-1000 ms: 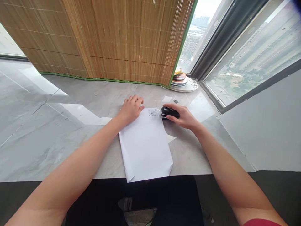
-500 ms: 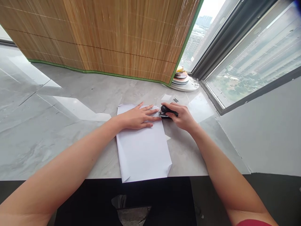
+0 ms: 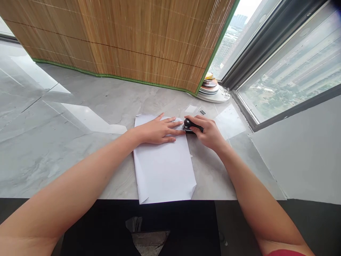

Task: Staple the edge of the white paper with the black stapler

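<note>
A white sheaf of paper (image 3: 165, 170) with folded corners lies on the marble-patterned counter, its near end reaching slightly past the front edge. Flat on its upper part rests my left hand (image 3: 160, 131), open with fingers spread toward the right. My right hand (image 3: 206, 129) is closed around a black stapler (image 3: 192, 125) at the paper's upper right edge. The stapler's jaw meets that edge, close to my left fingertips. Small print on the paper is partly hidden by the left fingers.
Behind the paper lie staple strips (image 3: 203, 112) and a small white slip (image 3: 191, 109). Stacked plates (image 3: 211, 90) stand in the window corner. A bamboo blind (image 3: 128, 42) with green edging hangs over the back of the counter (image 3: 80, 156). A white panel (image 3: 301, 153) rises at right.
The view has shifted slightly, moving things a little within the picture. My right hand still grips the stapler at the paper's edge, and my left hand stays flat on the paper.
</note>
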`<state>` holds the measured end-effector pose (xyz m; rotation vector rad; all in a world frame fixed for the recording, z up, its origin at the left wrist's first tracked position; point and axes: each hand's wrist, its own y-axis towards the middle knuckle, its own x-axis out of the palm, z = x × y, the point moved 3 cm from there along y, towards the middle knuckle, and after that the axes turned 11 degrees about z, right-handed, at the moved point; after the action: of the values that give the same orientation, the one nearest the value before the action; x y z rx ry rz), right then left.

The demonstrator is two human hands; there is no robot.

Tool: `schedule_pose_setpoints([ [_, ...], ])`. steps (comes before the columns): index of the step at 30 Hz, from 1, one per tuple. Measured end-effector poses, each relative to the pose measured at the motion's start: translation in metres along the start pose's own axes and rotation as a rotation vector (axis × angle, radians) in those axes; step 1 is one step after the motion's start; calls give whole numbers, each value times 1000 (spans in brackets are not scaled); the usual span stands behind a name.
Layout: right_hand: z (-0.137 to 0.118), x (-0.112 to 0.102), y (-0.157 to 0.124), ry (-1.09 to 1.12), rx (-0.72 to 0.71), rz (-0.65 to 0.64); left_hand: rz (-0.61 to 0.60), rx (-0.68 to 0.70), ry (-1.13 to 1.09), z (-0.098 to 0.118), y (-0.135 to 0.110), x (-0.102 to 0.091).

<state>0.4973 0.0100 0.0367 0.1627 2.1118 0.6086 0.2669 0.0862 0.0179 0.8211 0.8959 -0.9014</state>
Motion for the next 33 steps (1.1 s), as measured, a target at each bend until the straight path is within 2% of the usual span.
schedule_pose_setpoints([
  [5,-1,2,0,-41,-5,5,52,-3,-9,-3,0,1],
  [10,0,4,-1,-57,6,14,89,51,-8,-4,-1,1],
  [16,-1,4,-1,-78,5,16,-22,-13,14,1,1,-1],
  [25,-2,2,0,-50,6,2,-8,44,23,-2,-1,2],
  [33,-5,1,1,-87,19,-12,-45,60,56,-2,0,1],
])
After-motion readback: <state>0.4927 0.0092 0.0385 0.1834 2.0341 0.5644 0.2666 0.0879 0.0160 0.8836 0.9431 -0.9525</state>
